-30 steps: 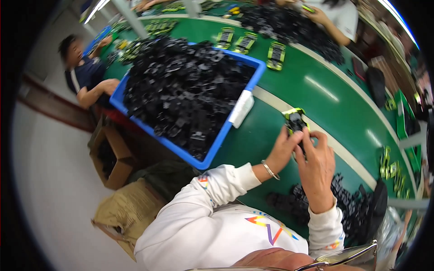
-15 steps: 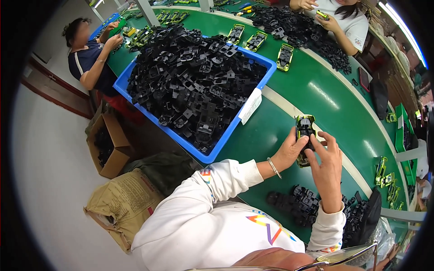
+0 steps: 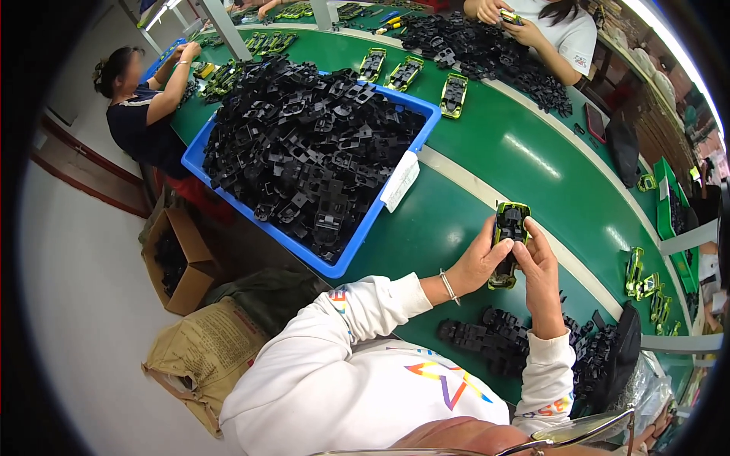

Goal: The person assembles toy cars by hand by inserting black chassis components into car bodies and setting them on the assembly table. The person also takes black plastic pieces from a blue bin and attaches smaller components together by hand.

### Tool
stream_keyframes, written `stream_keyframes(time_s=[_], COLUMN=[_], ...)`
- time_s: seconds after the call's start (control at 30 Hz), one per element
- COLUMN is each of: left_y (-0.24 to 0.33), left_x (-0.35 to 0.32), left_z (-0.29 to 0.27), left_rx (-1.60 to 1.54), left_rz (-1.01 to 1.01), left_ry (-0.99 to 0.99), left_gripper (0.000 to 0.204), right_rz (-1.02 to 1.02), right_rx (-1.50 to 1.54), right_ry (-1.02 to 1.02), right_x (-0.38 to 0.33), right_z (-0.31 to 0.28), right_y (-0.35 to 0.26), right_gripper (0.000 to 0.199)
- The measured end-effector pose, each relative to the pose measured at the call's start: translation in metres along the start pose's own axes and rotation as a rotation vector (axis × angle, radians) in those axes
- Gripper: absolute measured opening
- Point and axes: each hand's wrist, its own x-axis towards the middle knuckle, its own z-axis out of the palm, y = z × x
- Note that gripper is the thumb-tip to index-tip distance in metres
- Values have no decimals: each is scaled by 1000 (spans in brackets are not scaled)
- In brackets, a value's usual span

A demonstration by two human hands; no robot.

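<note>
Between my hands, above the green table, is a toy car shell (image 3: pixel 512 216) in yellow-green with a black interior piece seated in it, its open side facing up. My left hand (image 3: pixel 479 258) is closed around its left edge, thumb on the black piece. From the right, my right hand (image 3: pixel 541 267) grips the other edge, its thumb pressed near the left thumb. Fingers beneath the shell are hidden. Just below my hands lies a pile of black plastic parts (image 3: pixel 502 338) on the table.
To the left stands a blue bin (image 3: pixel 327 267) heaped with black parts (image 3: pixel 304 144). Three similar car shells (image 3: pixel 454 96) rest beyond it on the green surface (image 3: pixel 525 163). More yellow-green shells (image 3: pixel 645 285) lie at the right. Two co-workers sit across and to the left.
My right fingers, spread over the shell before, have closed on its right edge. The whole view has shifted slightly. The co-worker at the left has moved their hands away from a green item.
</note>
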Motion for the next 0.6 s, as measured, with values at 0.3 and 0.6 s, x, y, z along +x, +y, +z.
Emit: stream_keyframes(time_s=[0.3,0.6], left_y=[1,-8], left_x=[9,5], left_z=[-6,17], left_rx=[-118,-79], left_rz=[-187,-144], left_ry=[-84,-22], left_gripper=[46,37], right_rz=[49,16], right_rx=[-3,76], right_ry=[25,-3], right_x=[-1,-11], right_z=[-4,-17], right_y=[7,13], right_gripper=[51,49])
